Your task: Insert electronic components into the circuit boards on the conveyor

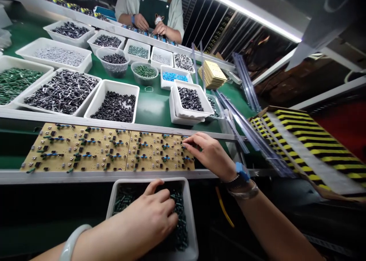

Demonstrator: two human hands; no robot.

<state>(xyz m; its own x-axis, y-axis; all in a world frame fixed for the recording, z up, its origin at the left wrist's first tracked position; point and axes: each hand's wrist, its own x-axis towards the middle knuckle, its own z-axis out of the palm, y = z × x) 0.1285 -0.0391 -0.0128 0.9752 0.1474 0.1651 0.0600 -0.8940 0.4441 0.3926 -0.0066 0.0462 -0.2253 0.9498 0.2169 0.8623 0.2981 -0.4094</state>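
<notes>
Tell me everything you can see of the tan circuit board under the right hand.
The tan circuit board is a flat, fibrous-looking panel, apparently two sections meeting at a seam near its middle. Small black components and blue-bodied parts stand in repeating groups across it. It lies level between two metal rails. The right hand touches its right end with the fingertips.

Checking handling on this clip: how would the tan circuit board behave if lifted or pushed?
The circuit board looks thin but stiff, so it would likely slide flat along the rail. Its components look merely inserted, so tilting might shake them loose.
</notes>
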